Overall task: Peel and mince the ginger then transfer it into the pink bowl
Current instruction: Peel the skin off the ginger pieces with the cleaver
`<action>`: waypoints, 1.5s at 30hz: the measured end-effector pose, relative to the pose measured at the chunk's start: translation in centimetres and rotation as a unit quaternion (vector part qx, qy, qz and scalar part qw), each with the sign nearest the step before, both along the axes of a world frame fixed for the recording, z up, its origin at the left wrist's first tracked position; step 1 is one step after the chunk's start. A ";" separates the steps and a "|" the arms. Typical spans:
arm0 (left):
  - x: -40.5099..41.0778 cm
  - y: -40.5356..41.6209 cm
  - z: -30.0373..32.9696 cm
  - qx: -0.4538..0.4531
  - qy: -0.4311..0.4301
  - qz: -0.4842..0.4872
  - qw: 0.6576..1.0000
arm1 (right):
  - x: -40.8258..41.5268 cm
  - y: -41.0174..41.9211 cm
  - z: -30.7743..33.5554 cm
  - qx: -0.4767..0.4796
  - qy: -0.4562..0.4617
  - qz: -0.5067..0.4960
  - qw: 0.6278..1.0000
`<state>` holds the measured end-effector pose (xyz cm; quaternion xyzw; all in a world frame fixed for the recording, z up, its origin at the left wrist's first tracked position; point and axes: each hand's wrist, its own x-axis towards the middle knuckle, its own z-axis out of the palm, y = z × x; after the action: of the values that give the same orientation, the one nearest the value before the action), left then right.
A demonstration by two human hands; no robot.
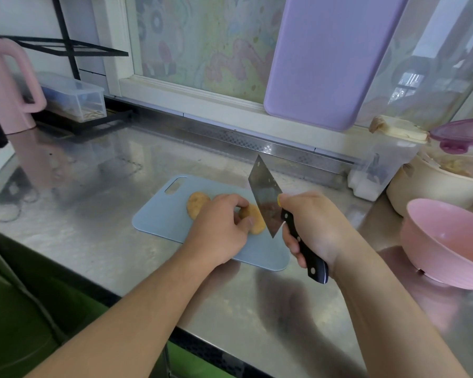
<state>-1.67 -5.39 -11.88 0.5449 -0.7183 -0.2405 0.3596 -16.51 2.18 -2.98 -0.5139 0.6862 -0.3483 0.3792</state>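
Left hand (224, 227) fingers curled, pinching; right hand (314, 227) fist-closed grip, thumb extended.

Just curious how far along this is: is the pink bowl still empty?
Empty, as far as visible: the pink bowl shows only bare pink inside, and the ginger lies on the cutting board.

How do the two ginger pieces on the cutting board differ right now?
The far ginger piece lies free at the board's left, while the near ginger piece is pinched by the left hand. The far piece sits away from the cleaver; the near piece lies right beside its blade, which the right hand holds. The far piece is partly hidden by the hand; the near one shows more. Both are tan and rest on the blue cutting board.
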 end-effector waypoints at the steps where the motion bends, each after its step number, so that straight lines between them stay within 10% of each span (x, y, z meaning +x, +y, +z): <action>1: 0.0 0.0 0.0 -0.001 -0.001 0.000 1.000 | 0.1 0.0 0.0 0.002 0.002 0.001 1.000; 45: -0.1 0.3 0.2 -0.017 0.002 0.006 1.000 | 1.2 -1.2 -1.5 0.029 0.002 -0.005 1.000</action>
<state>-1.78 -5.11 -11.63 0.5423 -0.7183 -0.2277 0.3715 -15.34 0.93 -4.47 -0.4999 0.6992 -0.3296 0.3907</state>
